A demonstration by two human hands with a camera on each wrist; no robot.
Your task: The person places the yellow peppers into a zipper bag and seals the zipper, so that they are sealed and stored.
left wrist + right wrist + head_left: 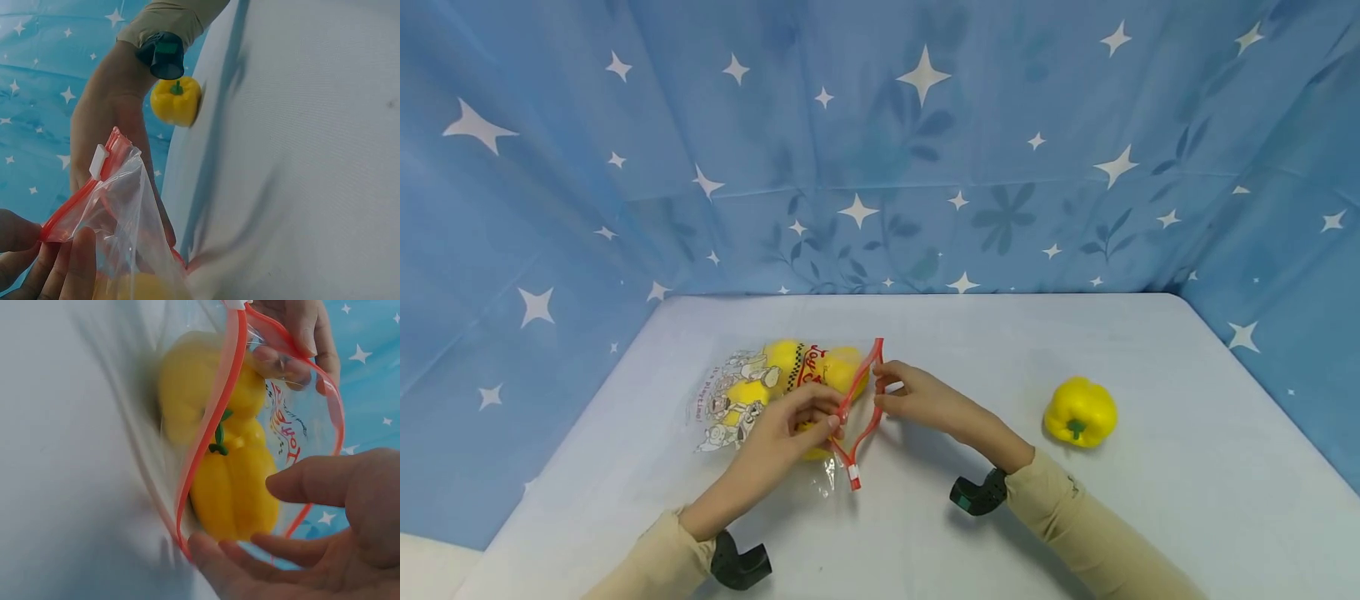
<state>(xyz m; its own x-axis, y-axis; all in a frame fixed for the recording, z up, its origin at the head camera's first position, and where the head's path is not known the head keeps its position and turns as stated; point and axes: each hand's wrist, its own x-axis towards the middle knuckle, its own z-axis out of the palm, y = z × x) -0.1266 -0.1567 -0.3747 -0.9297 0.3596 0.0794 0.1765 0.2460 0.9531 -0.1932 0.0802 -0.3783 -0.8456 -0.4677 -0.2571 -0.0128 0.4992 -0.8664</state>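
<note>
A clear printed zipper bag [721, 407] lies on its side, its red-edged mouth spread apart and facing right. Yellow bell peppers [234, 494] are inside, one with a green stem showing. My left hand [778, 429] pinches the red edge on the near side between thumb and fingers. At the far side of the mouth is my right hand [925, 404], thumb and fingers apart, fingertips right at the red rim. A white slider [98, 162] sits at the near end of the zipper. Another yellow bell pepper [1080, 412] rests on the table, right of my right hand.
The white table [925, 533] has rounded back corners. Blue curtain [880, 150] with white stars hangs behind it and along both sides. A black wrist camera [979, 493] is strapped to the right wrist, another [741, 562] to the left.
</note>
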